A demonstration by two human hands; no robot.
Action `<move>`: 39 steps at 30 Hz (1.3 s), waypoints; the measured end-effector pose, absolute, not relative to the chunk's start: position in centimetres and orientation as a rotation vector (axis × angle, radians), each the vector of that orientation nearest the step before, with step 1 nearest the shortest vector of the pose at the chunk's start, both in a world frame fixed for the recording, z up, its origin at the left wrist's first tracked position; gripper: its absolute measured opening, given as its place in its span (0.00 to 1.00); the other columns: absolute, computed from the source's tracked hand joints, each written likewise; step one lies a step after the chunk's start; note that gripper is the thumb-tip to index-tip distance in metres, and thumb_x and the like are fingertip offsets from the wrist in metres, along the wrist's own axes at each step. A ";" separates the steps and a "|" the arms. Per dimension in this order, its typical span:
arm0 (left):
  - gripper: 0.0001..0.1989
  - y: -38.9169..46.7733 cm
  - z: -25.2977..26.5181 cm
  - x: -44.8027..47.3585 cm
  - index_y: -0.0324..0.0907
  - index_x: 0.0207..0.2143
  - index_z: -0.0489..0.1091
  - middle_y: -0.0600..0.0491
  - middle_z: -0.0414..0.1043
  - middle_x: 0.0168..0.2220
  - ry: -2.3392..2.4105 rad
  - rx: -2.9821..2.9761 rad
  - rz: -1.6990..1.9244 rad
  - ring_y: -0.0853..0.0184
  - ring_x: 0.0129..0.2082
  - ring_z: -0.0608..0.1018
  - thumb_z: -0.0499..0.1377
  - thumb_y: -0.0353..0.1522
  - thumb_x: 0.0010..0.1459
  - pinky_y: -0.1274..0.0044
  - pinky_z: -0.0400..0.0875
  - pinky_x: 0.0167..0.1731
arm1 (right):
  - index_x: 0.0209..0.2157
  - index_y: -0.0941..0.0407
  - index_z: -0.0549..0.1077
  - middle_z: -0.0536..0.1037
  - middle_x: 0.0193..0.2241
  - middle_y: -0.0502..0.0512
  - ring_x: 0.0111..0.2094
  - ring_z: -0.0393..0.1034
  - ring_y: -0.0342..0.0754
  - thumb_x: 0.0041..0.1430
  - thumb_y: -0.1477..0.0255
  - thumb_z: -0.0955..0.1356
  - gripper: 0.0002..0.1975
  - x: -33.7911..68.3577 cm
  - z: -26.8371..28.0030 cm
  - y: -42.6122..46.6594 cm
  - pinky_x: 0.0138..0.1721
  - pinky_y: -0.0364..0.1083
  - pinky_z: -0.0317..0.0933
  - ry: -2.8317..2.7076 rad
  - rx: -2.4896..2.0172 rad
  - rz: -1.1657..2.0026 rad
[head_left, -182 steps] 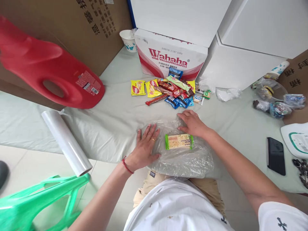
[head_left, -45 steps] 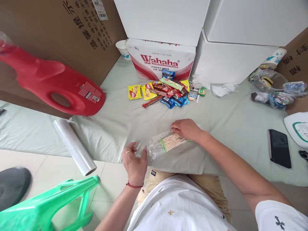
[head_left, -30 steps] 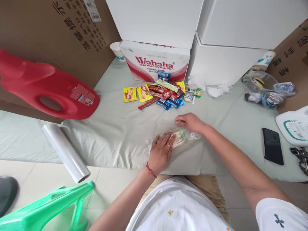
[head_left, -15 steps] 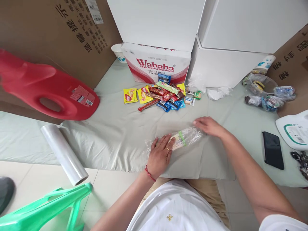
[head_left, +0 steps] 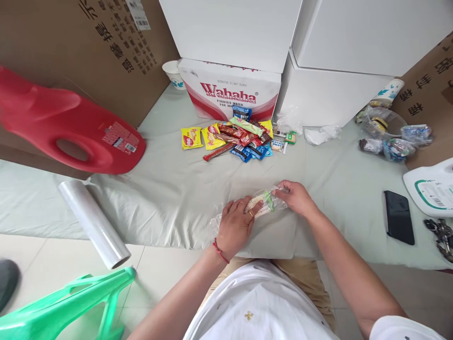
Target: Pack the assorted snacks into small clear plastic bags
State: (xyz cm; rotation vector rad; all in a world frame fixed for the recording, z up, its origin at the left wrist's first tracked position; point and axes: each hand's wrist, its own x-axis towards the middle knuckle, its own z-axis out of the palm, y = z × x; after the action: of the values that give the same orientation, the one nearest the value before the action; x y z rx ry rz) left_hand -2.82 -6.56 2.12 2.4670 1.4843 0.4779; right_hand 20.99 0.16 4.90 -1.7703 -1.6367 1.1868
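A pale snack packet [head_left: 262, 204] with a green end lies on the cloth near the table's front edge, wrapped in clear plastic film [head_left: 281, 203]. My left hand [head_left: 238, 219] rests flat across the packet's left part, fingers stretched out, and covers much of it. Crumpled film shows beyond those fingertips on the left. At the other end, my right hand [head_left: 295, 197] is closed, with thumb and fingers pinching the film just beside the green edge. A pile of small wrapped snacks [head_left: 244, 137] sits farther back, in front of both hands.
At left are a red jug [head_left: 85, 127], a film roll [head_left: 94, 224] over the table edge and a green stool [head_left: 71, 302]. White boxes [head_left: 226, 33] stand behind. A phone [head_left: 398, 217], keys [head_left: 440, 233], a white bottle [head_left: 433, 189] and bagged items [head_left: 399, 148] lie right.
My right hand has moved left along the film toward the packet and now pinches it, folding the loose end in. My left hand stays on the packet.
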 end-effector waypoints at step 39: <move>0.12 -5.7 6.2 -2.7 0.43 0.30 0.76 0.50 0.76 0.32 1.717 1.642 0.631 0.60 0.40 0.74 0.55 0.35 0.63 0.66 0.69 0.47 | 0.67 0.51 0.66 0.68 0.66 0.58 0.54 0.61 0.59 0.71 0.71 0.63 0.25 13.2 4.1 -9.7 0.53 0.58 0.58 -2.394 -1.462 0.509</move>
State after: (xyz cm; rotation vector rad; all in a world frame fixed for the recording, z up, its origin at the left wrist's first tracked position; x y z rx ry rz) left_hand -2.68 -5.68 6.21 1.6420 1.7172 0.6312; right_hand 13.23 -9.74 4.08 -1.4617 -2.3941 0.5093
